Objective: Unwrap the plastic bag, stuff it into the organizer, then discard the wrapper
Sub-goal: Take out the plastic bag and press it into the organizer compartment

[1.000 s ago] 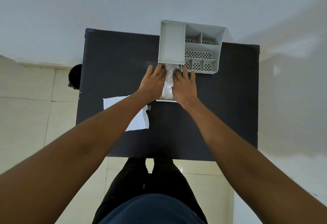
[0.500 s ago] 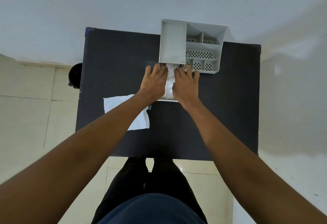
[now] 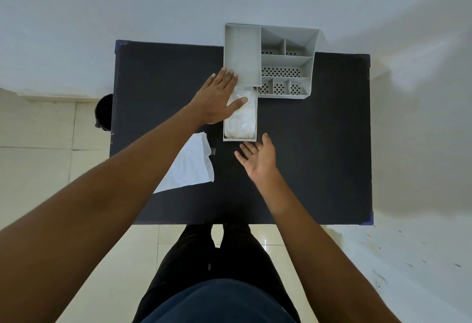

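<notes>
Left hand [image 3: 217, 100] lies flat, fingers spread, grip apart, palm on the organizer's [image 3: 286, 59] left side and thumb over the plastic bag [image 3: 242, 118], likely bracing the unit so it doesn't slide. Bag sits packed in the pulled-out drawer [image 3: 240, 139], near the middle of the surface [image 3: 319, 144], toward its far edge; crinkled, translucent white film, soft and compressible. Right hand [image 3: 258, 159] hovers palm-up just short of the drawer front, grip apart, holding nothing, probably set to push the drawer shut. Organizer is rigid grey plastic, boxy, with perforated compartments. Wrapper [image 3: 189, 169] lies flat near the left edge, thin white sheet, not yet discarded. Dark bin [image 3: 103, 112] on the floor beside the left edge.
</notes>
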